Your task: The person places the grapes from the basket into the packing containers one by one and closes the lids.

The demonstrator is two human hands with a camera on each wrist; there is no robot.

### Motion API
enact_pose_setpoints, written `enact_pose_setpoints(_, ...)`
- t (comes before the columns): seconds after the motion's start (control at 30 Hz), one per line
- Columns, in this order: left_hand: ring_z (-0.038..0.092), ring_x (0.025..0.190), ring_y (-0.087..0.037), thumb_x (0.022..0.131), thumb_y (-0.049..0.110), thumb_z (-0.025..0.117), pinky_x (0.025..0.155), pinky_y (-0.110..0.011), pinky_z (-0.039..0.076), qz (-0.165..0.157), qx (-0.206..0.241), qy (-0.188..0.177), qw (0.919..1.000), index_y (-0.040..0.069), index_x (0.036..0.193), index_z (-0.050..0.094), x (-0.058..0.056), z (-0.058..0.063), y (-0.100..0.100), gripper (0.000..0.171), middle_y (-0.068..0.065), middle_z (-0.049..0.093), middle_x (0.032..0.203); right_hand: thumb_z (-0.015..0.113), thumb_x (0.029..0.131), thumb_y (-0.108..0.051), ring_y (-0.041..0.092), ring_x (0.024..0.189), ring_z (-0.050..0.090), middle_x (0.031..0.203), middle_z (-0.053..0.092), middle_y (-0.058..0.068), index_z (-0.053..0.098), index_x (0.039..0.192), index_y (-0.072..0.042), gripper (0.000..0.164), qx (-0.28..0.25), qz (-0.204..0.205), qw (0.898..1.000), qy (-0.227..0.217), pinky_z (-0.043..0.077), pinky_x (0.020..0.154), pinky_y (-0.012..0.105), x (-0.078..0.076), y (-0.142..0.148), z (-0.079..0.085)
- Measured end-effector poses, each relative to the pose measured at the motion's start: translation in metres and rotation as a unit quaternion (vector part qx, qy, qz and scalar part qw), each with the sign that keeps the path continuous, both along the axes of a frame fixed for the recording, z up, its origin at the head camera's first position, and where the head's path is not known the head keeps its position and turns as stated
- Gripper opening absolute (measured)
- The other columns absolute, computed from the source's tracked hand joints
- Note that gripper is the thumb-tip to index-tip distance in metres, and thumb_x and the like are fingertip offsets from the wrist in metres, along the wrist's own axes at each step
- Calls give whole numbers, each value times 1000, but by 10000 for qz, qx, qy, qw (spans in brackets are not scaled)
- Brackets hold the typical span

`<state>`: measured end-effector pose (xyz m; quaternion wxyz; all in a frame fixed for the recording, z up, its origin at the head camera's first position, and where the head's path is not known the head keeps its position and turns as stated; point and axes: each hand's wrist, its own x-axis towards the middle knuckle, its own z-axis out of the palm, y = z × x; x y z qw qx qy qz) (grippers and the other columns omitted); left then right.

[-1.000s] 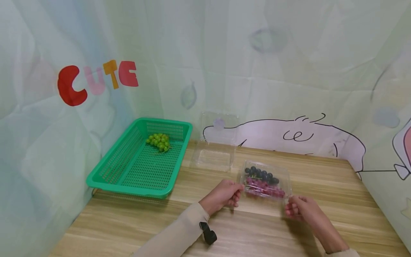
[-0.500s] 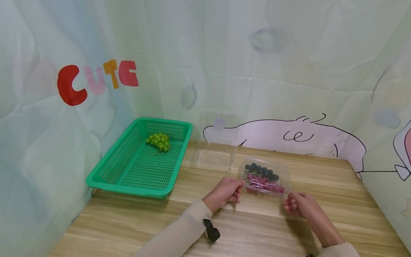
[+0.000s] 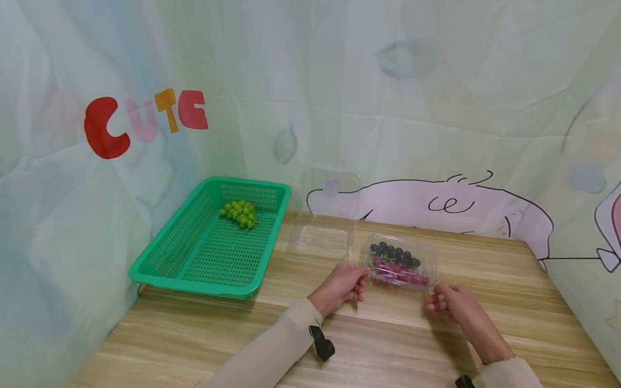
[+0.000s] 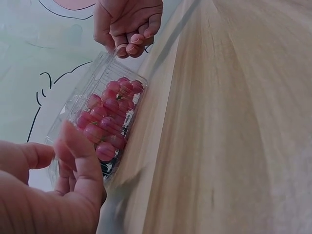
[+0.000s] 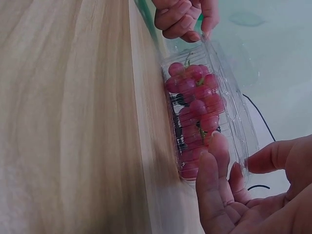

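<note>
A lidded clear plastic clamshell box sits on the wooden table, right of centre in the head view. Inside it, dark grapes lie along the far side and red grapes along the near side. At its near left corner my left hand pinches the edge between thumb and fingers. The near right corner is pinched by my right hand. Both wrist views show the red grapes through the ribbed wall, with thumb and fingertips at the rim.
A green plastic basket stands at the left, holding a bunch of green grapes. Behind my left hand, a second clear clamshell box stands with its lid raised against the printed curtain.
Both hands and the box with the grapes have shifted slightly away from me, toward the back of the table. The basket and the second box have stayed put.
</note>
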<state>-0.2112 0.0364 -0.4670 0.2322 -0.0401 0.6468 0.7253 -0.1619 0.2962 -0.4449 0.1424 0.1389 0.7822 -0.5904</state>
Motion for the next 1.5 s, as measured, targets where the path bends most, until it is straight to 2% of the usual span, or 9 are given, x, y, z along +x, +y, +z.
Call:
enact_pose_setpoints(0.27,46,53,-10,94,19,58,48,-23,50,38,80,-34,10000,-5,93,59,-4,1,1,24,0,50,65,38,99,-21,8,72,66,82,67,3,47,117,12,39,104,27,9999,-3,57,72,26,-7,1,-1)
enact_pose_setpoints(0.5,46,52,-10,94,20,58,48,-24,49,152,107,-34,9998,-5,95,60,-6,0,3,25,0,50,65,40,101,-23,9,70,66,80,69,3,47,114,13,39,-68,-17,10000,62,57,70,27,-10,1,-1)
enact_pose_setpoints(0.67,46,52,-10,95,21,57,48,-24,49,205,103,-15,9997,-7,99,61,-8,-2,4,28,0,50,65,39,101,-25,9,70,66,80,69,3,47,117,13,41,14,-40,10000,-19,57,70,26,-12,-1,1)
enact_pose_setpoints(0.87,46,52,-9,94,22,58,48,-24,48,281,141,-36,9995,-7,98,62,-12,-3,6,29,0,50,65,39,99,-22,8,69,66,79,68,2,45,114,11,37,-67,-118,9999,13,57,69,26,-16,-3,2)
enact_pose_setpoints(1.13,46,52,-10,94,21,57,48,-24,49,351,178,-72,9992,-7,98,63,-14,-3,7,29,0,50,63,37,100,-22,8,71,66,82,68,3,42,125,14,44,-84,-14,9999,63,57,70,25,-20,-2,1)
enact_pose_setpoints(1.37,46,52,-10,93,21,58,48,-25,49,388,222,-90,9990,-6,97,64,-18,-6,9,28,0,50,63,38,99,-20,7,68,66,79,67,1,41,120,12,38,-277,-212,9994,67,57,69,25,-25,-4,0)
enact_pose_setpoints(1.5,46,52,-10,93,21,58,49,-25,49,419,244,-101,9988,-6,98,64,-19,-5,10,29,0,50,64,38,99,-20,7,68,66,78,66,1,38,123,13,41,-341,-259,9990,117,58,70,26,-28,-5,0)
